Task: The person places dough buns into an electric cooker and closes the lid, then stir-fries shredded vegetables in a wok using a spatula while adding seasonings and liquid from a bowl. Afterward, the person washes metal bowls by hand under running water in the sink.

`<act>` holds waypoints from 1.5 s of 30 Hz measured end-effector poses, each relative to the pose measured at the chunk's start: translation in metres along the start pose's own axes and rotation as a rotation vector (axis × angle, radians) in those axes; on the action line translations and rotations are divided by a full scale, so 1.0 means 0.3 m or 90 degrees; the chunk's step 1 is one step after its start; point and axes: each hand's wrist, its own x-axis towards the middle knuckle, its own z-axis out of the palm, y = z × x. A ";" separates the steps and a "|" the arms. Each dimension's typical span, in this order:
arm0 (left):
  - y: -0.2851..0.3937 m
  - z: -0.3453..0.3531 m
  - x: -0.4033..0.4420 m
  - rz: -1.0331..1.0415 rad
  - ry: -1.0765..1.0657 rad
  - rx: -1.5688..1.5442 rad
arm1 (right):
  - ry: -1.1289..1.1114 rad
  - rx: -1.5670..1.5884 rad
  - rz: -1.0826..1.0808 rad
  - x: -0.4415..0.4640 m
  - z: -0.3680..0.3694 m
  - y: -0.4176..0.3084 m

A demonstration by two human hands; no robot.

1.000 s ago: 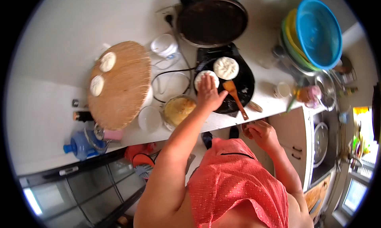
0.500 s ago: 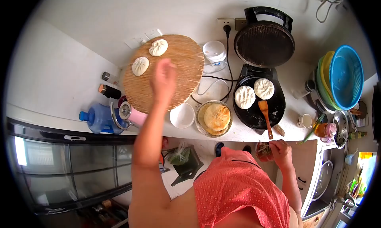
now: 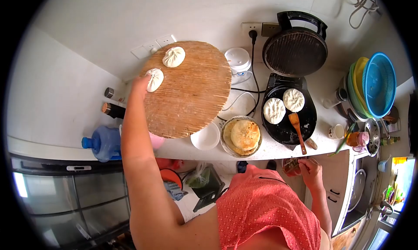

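A round wooden board bears two pleated, filled dough buns. My left hand is at the board's left edge, its fingers closed against the side of the nearer bun; part of the fingers is hidden. The other bun lies farther back. Low on the right, my right hand is closed at the rim of a reddish bowl with greenish contents, just below the counter edge. Two pleated buns sit in the open electric griddle, beside a wooden spatula.
A plate of browned flatbreads and a white bowl stand between board and griddle. Blue and yellow baskets are stacked at the right. A blue water jug stands left. A black cord runs behind the flatbreads.
My left hand has moved left across the board, from its middle to the left bun. My right hand stays by the reddish bowl. The whole view has shifted slightly.
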 end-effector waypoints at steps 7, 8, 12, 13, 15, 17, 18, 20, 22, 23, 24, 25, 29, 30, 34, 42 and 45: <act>-0.046 -0.011 0.142 -0.079 -0.179 -0.232 | -0.033 0.023 0.005 0.024 0.015 -0.085; -0.038 -0.011 0.135 -0.074 -0.189 -0.209 | -0.032 0.023 0.006 0.030 0.019 -0.087; 0.008 -0.018 0.074 -0.038 -0.261 -0.190 | -0.042 0.036 -0.011 0.043 0.033 -0.103; 0.016 -0.018 0.064 -0.038 -0.261 -0.189 | -0.047 0.052 -0.005 0.050 0.035 -0.106; 0.031 -0.012 0.049 -0.029 -0.249 -0.104 | -0.046 0.034 -0.024 0.070 0.036 -0.094; 0.014 -0.028 0.060 0.011 -0.272 -0.112 | -0.040 0.008 0.011 0.086 0.036 -0.085; -0.001 -0.014 0.069 0.047 -0.303 -0.123 | -0.031 -0.003 0.072 0.091 0.030 -0.081; 0.002 -0.025 0.060 0.093 -0.339 -0.128 | 0.030 -0.125 0.076 0.103 0.057 0.032; 0.053 -0.021 -0.027 0.105 -0.260 -0.079 | 0.078 -0.138 0.115 0.139 0.056 0.040; 0.030 -0.023 0.010 0.126 -0.285 -0.088 | 0.104 -0.188 0.130 0.152 0.065 0.061; 0.009 -0.030 0.049 0.146 -0.305 -0.098 | 0.128 -0.238 0.142 0.164 0.078 0.090; 0.008 -0.025 0.044 0.151 -0.320 -0.096 | 0.120 -0.267 0.148 0.180 0.086 0.119; -0.014 -0.032 0.017 0.055 -0.272 -0.195 | 0.003 -0.312 0.252 0.205 0.096 0.161; -0.025 -0.035 0.017 0.016 -0.254 -0.247 | 0.006 -0.309 0.258 0.209 0.101 0.174; -0.031 -0.044 -0.032 0.002 -0.236 -0.354 | -0.034 -0.298 0.256 0.208 0.117 0.225; 0.165 0.074 -0.472 0.114 -0.342 -0.359 | 0.003 -0.025 0.103 0.163 0.123 0.355; 0.210 0.228 -0.635 0.143 -0.420 -0.336 | 0.058 0.333 0.281 0.123 0.063 0.322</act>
